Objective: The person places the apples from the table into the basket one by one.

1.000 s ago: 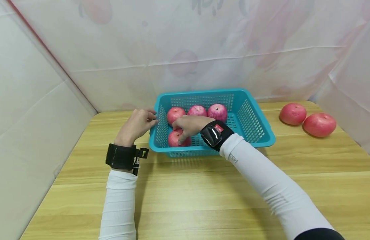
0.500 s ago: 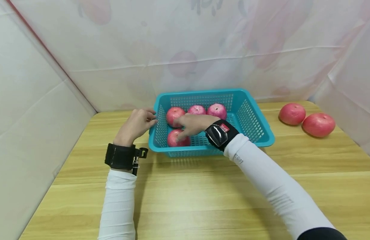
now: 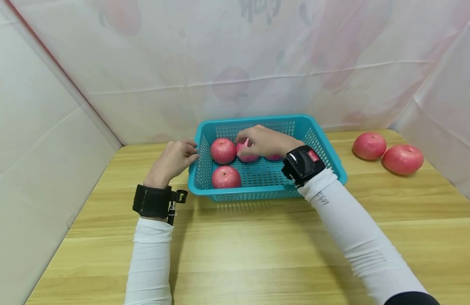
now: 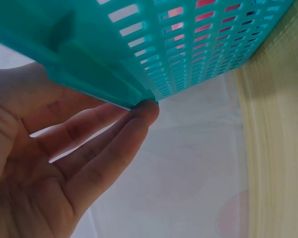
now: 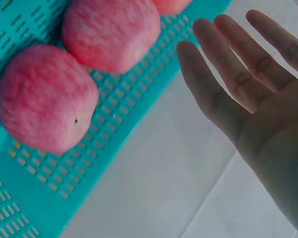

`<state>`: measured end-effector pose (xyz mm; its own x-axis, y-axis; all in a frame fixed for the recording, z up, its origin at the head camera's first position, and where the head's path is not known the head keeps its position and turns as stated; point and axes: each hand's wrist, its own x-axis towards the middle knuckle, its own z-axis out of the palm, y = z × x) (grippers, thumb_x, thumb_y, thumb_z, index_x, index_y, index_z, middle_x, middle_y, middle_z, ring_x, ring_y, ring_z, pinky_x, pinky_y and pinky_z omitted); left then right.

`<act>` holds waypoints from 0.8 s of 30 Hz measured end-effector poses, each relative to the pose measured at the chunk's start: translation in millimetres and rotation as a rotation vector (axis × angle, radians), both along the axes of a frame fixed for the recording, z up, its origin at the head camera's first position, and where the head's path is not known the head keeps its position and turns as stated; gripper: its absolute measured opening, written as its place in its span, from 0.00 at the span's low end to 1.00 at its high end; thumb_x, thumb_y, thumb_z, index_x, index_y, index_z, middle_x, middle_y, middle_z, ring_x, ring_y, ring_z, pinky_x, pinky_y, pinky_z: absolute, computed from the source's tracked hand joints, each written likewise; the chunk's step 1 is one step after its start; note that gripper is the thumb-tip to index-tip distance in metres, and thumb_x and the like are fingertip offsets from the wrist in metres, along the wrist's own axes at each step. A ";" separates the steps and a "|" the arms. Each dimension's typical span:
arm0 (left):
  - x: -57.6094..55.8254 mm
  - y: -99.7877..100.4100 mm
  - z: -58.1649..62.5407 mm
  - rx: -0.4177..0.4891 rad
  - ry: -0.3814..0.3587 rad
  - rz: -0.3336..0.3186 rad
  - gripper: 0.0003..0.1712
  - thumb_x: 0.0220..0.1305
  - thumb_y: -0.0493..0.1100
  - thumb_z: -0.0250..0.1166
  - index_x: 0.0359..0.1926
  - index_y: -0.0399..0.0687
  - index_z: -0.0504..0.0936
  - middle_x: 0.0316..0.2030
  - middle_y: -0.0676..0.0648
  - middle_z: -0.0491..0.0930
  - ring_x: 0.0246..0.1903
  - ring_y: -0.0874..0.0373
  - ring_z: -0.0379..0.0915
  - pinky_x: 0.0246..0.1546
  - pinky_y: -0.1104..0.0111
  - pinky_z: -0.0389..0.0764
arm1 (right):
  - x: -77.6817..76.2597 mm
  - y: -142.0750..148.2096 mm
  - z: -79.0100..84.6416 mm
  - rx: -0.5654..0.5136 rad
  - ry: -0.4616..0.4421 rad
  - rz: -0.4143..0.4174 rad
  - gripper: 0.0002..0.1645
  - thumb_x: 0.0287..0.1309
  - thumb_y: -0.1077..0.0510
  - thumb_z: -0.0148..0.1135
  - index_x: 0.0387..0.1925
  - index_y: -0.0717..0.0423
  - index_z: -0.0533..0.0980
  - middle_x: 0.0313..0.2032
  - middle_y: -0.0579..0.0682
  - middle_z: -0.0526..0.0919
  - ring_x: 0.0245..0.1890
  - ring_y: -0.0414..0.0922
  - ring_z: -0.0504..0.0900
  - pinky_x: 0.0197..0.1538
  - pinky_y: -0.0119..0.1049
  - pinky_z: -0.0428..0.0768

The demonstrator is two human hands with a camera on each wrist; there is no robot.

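Observation:
In the head view a blue plastic basket (image 3: pixel 261 194) holds several red-pink apples: one at the back left (image 3: pixel 223 151), one at the front left (image 3: pixel 226 177), and two along the back, partly covered by my right hand (image 3: pixel 267 142). That hand hovers above the back apples, fingers spread and slightly bent. The right wrist view shows its fingers (image 5: pixel 213 89) apart from the nearest apple (image 5: pixel 47 99). My left hand (image 3: pixel 172 161) is at the basket's left rim. Its fingertips (image 4: pixel 146 111) touch the rim's outer side in the left wrist view, while the thumb end is hidden behind it.
Two more apples, one farther back (image 3: pixel 369 145) and one nearer (image 3: pixel 403 159), lie on the wooden table (image 3: pixel 235 245) right of the basket. A pale patterned cloth (image 3: pixel 235 55) hangs close behind the basket, with cloth walls on both sides.
My right hand has left the front-left apple and moved back and to the right, over the back apples. The left hand stays at the rim.

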<state>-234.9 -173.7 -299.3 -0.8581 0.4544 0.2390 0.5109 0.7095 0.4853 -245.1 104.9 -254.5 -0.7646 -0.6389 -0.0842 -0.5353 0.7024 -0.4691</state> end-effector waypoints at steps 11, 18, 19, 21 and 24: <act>0.3 0.8 1.8 -0.005 0.012 0.003 0.11 0.69 0.30 0.63 0.45 0.22 0.85 0.56 0.27 0.78 0.48 0.36 0.83 0.47 0.51 0.85 | -3.6 17.7 5.4 0.083 0.076 -0.005 0.20 0.71 0.60 0.59 0.59 0.67 0.76 0.57 0.63 0.80 0.54 0.56 0.81 0.58 0.51 0.79; -0.5 0.9 1.6 -0.008 0.013 0.001 0.11 0.69 0.30 0.63 0.45 0.22 0.85 0.56 0.27 0.78 0.48 0.36 0.83 0.47 0.51 0.85 | -3.9 29.2 5.5 0.101 0.063 -0.050 0.22 0.70 0.58 0.63 0.59 0.67 0.77 0.56 0.62 0.80 0.53 0.56 0.80 0.56 0.51 0.79; -0.5 1.0 1.7 -0.009 0.012 0.000 0.11 0.69 0.30 0.63 0.46 0.22 0.85 0.57 0.27 0.78 0.48 0.36 0.83 0.47 0.51 0.85 | -4.1 30.7 5.4 0.095 0.062 -0.049 0.21 0.70 0.58 0.63 0.59 0.67 0.77 0.56 0.62 0.80 0.52 0.56 0.80 0.56 0.51 0.80; -0.6 1.2 2.1 -0.010 0.011 -0.001 0.12 0.69 0.30 0.63 0.46 0.22 0.85 0.57 0.27 0.78 0.48 0.36 0.83 0.47 0.51 0.85 | -4.2 34.0 4.8 0.080 0.057 -0.043 0.21 0.70 0.58 0.63 0.58 0.67 0.77 0.55 0.63 0.80 0.52 0.56 0.80 0.55 0.52 0.80; -0.8 1.4 2.6 -0.011 0.009 -0.001 0.12 0.69 0.30 0.63 0.46 0.22 0.85 0.57 0.27 0.78 0.49 0.37 0.83 0.48 0.51 0.85 | -4.2 39.6 3.5 0.062 0.055 -0.047 0.20 0.69 0.58 0.64 0.57 0.67 0.78 0.55 0.63 0.81 0.51 0.56 0.80 0.55 0.52 0.80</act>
<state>-235.7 -172.3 -296.7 -0.8556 0.4578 0.2418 0.5158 0.7143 0.4729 -249.3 144.5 -251.1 -0.7984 -0.5970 -0.0790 -0.5249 0.7542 -0.3946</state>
